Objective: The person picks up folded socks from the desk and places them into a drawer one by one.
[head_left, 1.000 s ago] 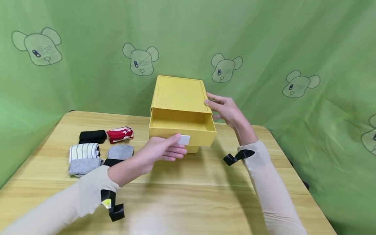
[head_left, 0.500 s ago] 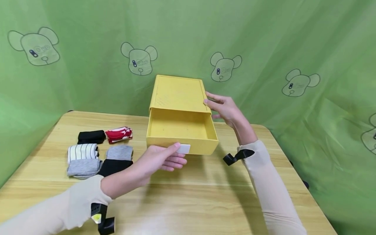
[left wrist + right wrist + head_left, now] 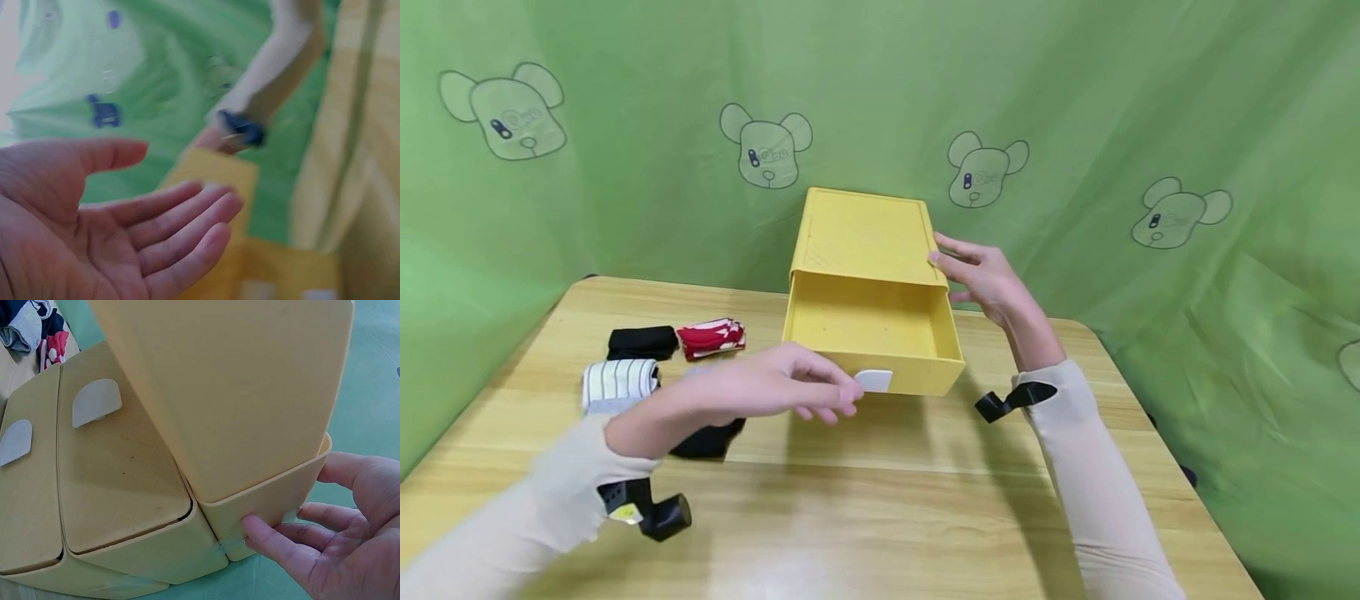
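Note:
A yellow drawer unit (image 3: 868, 237) stands at the back of the table, its top drawer (image 3: 925, 375) pulled out and bare inside. My left hand (image 3: 775, 383) is in front of the drawer, fingertips right at the white handle tab (image 3: 874, 381). In the left wrist view the left palm (image 3: 112, 244) faces up, fingers spread and loosely bent, with nothing in them. My right hand (image 3: 996, 283) rests against the unit's upper right edge. The right wrist view shows its fingertips (image 3: 253, 528) touching the casing, with the pulled-out drawer (image 3: 250, 394) beside them.
Folded cloth bundles lie on the table (image 3: 880, 517) at the left: a black one (image 3: 642, 342), a red-and-white one (image 3: 711, 337) and a striped one (image 3: 617, 380). The left forearm partly hides others. Two lower drawers (image 3: 131, 469) are closed. A green curtain (image 3: 880, 100) hangs behind.
The top drawer has slid out further toward me. The left hand, earlier with its thumb on the handle tab, has come off it and turned. The right hand stays at the unit's edge.

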Demonstrator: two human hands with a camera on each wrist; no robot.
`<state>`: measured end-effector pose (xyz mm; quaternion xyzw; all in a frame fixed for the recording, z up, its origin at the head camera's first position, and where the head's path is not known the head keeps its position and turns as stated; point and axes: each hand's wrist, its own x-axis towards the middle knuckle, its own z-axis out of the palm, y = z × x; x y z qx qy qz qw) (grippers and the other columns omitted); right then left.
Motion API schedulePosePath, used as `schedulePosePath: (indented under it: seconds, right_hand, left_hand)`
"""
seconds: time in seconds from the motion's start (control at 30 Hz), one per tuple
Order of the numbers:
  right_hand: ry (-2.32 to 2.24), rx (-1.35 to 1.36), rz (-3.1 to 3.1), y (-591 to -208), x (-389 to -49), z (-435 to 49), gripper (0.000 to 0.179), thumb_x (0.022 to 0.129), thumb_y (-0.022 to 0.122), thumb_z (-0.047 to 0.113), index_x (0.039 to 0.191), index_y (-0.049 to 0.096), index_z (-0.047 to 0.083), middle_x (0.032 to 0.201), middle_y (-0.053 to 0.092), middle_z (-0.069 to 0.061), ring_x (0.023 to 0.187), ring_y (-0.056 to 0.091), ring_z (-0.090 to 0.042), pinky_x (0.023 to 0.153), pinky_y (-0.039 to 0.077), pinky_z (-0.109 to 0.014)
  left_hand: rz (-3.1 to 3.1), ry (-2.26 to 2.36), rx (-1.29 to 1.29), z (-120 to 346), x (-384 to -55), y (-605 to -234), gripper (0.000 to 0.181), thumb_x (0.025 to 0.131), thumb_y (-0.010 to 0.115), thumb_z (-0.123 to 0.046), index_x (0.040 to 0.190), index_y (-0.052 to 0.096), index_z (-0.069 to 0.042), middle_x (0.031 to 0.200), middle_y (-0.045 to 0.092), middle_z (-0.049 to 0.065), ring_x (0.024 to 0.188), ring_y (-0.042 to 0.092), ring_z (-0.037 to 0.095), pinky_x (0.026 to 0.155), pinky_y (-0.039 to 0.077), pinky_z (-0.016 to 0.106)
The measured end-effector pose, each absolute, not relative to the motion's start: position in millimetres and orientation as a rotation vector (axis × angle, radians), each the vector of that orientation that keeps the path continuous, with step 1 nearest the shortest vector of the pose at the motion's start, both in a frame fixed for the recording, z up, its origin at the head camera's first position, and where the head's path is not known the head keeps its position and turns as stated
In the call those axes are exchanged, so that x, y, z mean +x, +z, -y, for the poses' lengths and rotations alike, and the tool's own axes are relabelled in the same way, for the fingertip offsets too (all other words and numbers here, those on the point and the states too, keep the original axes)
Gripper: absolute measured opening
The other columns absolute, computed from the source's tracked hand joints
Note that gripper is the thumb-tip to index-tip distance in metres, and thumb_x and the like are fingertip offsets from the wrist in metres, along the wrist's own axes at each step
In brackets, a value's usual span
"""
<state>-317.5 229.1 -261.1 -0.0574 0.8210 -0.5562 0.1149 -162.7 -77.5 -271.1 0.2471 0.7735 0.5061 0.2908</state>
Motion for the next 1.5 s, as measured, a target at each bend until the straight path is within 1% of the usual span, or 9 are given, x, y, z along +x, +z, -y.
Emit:
schedulePosePath:
  seconds: [0.13,0.27,0.37,0.5,0.73,0.87,1.0,1.27,1.5]
  right_hand:
    - [-1.639,-0.167,-2.402,-260,-317,-231,0.063,0.1,0.066,0.035,0.157,0.039,0.026,0.168,0.029,-0.008,0.148,0.041,-0.034,0.109,0.049,-0.053]
    - [-1.652,-0.167,-2.39,-260,-317,-231,0.064,0.1,0.066,0.034,0.157,0.039,0.025,0.168,0.028,-0.008,0.148,0.041,-0.034,0.109,0.049,-0.054]
    - [-1.65,-0.164,-2.388,-260,-317,-230,0.064,0.1,0.066,0.035,0.157,0.039,0.026,0.168,0.029,-0.008,0.147,0.042,-0.034,0.108,0.05,-0.053]
    - [-1.635,-0.159,-2.396,-261,-319,-229,0.065,0.099,0.067,0.036,0.157,0.039,0.026,0.168,0.029,-0.008,0.146,0.044,-0.033,0.106,0.052,-0.052]
    - [-1.639,-0.162,-2.386,-260,-319,-229,0.065,0.099,0.067,0.036,0.157,0.039,0.026,0.168,0.029,-0.008,0.146,0.043,-0.033,0.106,0.051,-0.054]
    - [-1.646,-0.157,-2.385,-260,-319,-230,0.065,0.099,0.067,0.035,0.157,0.04,0.025,0.167,0.03,-0.008,0.145,0.045,-0.033,0.105,0.053,-0.052]
    - [-1.655,-0.156,-2.379,-261,-319,-230,0.064,0.099,0.067,0.034,0.156,0.041,0.024,0.167,0.031,-0.008,0.143,0.047,-0.032,0.104,0.053,-0.051]
    - [-1.661,-0.163,-2.371,-261,-319,-230,0.065,0.099,0.067,0.034,0.157,0.04,0.024,0.167,0.03,-0.008,0.144,0.047,-0.033,0.105,0.052,-0.052]
    - [-1.653,-0.16,-2.387,-260,-318,-230,0.065,0.099,0.067,0.035,0.157,0.04,0.025,0.167,0.031,-0.007,0.143,0.048,-0.032,0.104,0.053,-0.051]
  left_hand:
    - [-2.119,1.391,0.803,99,-172,-253,0.031,0.102,0.061,-0.026,0.125,0.07,-0.006,0.115,0.075,0.007,0.102,0.072,0.024,0.095,0.058,0.036]
    - [-2.269,1.538,0.698,123,-191,-248,0.029,0.1,0.067,-0.025,0.119,0.071,-0.004,0.106,0.076,0.009,0.097,0.073,0.027,0.085,0.06,0.031]
    - [-2.411,1.589,0.563,141,-210,-254,0.031,0.098,0.069,-0.027,0.12,0.071,-0.005,0.105,0.077,0.005,0.095,0.072,0.019,0.083,0.059,0.027]
    - [-2.542,1.536,0.454,165,-238,-273,0.036,0.099,0.069,-0.027,0.127,0.068,-0.004,0.107,0.077,0.0,0.095,0.069,0.012,0.091,0.056,0.029]
    - [-2.702,1.255,0.362,196,-278,-311,0.036,0.1,0.066,-0.022,0.126,0.066,0.003,0.122,0.071,0.021,0.114,0.065,0.034,0.102,0.051,0.048]
    - [-2.775,1.08,0.343,209,-294,-330,0.033,0.096,0.069,-0.017,0.12,0.069,0.006,0.114,0.074,0.022,0.106,0.068,0.035,0.097,0.053,0.049]
    - [-2.82,0.86,0.398,216,-302,-346,0.032,0.089,0.074,-0.01,0.115,0.07,0.008,0.107,0.074,0.023,0.1,0.069,0.036,0.093,0.054,0.051]
    - [-2.782,0.607,0.514,214,-303,-364,0.049,0.077,0.08,-0.004,0.12,0.065,0.013,0.118,0.067,0.034,0.112,0.063,0.048,0.099,0.05,0.057]
    - [-2.75,0.574,0.468,212,-300,-370,0.051,0.078,0.086,-0.014,0.116,0.066,0.012,0.108,0.069,0.026,0.098,0.065,0.037,0.093,0.053,0.051]
